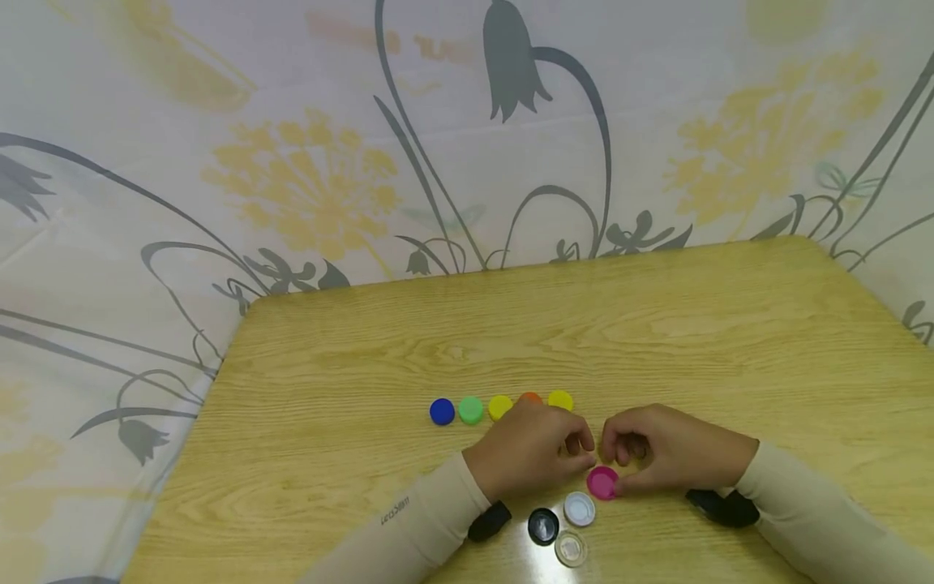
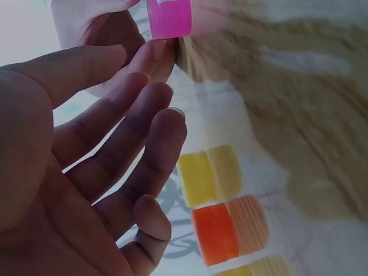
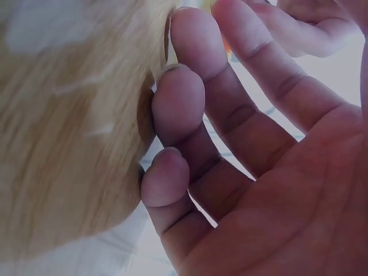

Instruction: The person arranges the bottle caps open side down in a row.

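Observation:
A pink bottle cap (image 1: 602, 483) lies on the table between the two hands. My right hand (image 1: 667, 450) holds it by the edge, thumb on the near right side and index fingertip at the far side. In the left wrist view the pink cap (image 2: 171, 18) is at the top, beside the right hand's fingertips. My left hand (image 1: 536, 450) is just left of the cap, fingers loosely bent with nothing between them. The right wrist view shows the right hand's fingers (image 3: 187, 103) curved down close to the tabletop; the cap is hidden there.
Beyond the left hand runs a row of caps: blue (image 1: 442, 411), green (image 1: 470, 410), yellow (image 1: 499, 407), orange (image 1: 531, 398) and another yellow (image 1: 560, 400). Nearer the body lie white (image 1: 580, 509), black (image 1: 543, 526) and clear (image 1: 571, 549) caps. Patterned cloth surrounds the wooden table (image 1: 350, 349).

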Demonstrator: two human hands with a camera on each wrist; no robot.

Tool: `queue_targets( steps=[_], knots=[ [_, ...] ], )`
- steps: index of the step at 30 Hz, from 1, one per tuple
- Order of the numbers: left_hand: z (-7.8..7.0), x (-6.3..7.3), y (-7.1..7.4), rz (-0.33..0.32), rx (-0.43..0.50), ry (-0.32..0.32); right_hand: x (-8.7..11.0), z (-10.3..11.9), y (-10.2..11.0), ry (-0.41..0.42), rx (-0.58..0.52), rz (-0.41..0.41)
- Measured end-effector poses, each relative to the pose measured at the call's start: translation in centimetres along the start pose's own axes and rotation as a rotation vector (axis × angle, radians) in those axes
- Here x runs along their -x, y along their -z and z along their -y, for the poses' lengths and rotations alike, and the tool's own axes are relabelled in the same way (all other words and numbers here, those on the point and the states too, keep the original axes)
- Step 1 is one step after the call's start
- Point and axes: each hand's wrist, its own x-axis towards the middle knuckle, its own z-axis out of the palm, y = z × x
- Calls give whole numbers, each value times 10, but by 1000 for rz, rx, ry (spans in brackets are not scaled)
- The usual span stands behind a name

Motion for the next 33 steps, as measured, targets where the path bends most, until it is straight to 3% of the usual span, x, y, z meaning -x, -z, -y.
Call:
queue_targets(
  steps=[13, 23, 33],
  knots=[
    [-5, 3, -4, 81, 42, 51, 1, 2, -2, 13, 69, 33],
    [-6, 4, -3, 159, 138, 98, -1, 5, -4, 7, 153, 8],
    [-5, 3, -3, 164, 183, 120, -2, 0, -4, 40, 135, -11]
  ],
)
